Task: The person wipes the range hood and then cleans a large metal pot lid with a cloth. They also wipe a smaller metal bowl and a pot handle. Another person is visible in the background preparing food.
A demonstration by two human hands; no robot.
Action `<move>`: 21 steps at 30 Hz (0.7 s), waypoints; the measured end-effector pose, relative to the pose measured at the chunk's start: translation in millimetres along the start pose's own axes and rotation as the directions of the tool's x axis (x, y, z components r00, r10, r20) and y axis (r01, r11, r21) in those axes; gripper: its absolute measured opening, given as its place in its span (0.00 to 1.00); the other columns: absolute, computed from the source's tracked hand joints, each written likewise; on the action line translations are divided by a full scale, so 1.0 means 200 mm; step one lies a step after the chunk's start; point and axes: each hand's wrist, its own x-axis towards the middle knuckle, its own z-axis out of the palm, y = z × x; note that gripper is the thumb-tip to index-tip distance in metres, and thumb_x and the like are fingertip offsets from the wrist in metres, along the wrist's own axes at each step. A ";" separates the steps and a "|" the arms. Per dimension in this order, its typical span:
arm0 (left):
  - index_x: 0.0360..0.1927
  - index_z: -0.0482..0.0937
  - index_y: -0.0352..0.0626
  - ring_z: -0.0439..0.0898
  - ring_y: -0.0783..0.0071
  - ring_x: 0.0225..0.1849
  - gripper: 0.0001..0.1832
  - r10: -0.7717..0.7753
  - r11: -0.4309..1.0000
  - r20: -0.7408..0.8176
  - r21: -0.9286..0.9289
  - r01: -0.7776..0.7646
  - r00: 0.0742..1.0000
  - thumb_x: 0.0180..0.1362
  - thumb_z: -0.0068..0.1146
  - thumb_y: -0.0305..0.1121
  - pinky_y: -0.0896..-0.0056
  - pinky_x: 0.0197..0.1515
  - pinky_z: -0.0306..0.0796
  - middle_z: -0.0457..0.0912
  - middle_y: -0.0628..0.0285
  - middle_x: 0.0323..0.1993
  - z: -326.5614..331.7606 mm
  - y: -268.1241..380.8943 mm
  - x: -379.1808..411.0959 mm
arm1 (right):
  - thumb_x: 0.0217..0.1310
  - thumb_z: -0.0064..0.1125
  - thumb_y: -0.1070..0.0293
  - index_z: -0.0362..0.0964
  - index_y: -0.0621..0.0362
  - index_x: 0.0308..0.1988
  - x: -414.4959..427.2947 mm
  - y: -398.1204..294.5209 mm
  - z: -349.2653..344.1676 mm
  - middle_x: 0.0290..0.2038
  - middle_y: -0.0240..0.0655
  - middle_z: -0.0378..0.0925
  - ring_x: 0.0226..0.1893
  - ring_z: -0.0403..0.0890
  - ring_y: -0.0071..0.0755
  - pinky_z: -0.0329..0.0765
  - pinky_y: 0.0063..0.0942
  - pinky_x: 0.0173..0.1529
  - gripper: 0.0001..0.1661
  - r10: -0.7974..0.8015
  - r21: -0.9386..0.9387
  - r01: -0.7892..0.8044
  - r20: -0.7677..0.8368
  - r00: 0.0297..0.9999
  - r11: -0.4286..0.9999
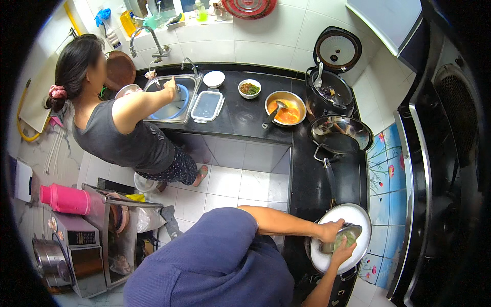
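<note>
My left hand (330, 231) grips the rim of a small metal bowl (355, 229), which is tilted. Inside the bowl is green food (344, 238), too blurred to name exactly. My right hand (344, 253) is at the near side of the bowl, its fingers over the edge and against the green food. Both hands are above a round pan (360, 253) on the stove. The pan looks white inside; whether that is its lining or its contents is unclear. A long dark handle (330, 178) extends from the pan's far side.
A co-worker (126, 130) stands at the sink (194, 92), one arm over a blue-rimmed basin (186, 100). On the counter are a metal bowl of orange food (293, 115), a glass lid (326, 134) and an open rice cooker (312, 101). The range hood (420, 161) rises at right.
</note>
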 end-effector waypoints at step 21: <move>0.64 0.51 0.42 0.74 0.37 0.53 0.33 -0.111 0.992 -0.154 0.048 0.120 0.982 0.56 0.51 0.28 0.51 0.53 0.70 0.70 0.33 0.53 0.04 -0.11 0.06 | 0.67 0.49 0.54 0.63 0.66 0.52 -0.04 -0.09 0.02 0.46 0.62 0.74 0.47 0.75 0.62 0.69 0.50 0.49 0.26 0.058 -0.187 -0.042 0.082 0.995 0.982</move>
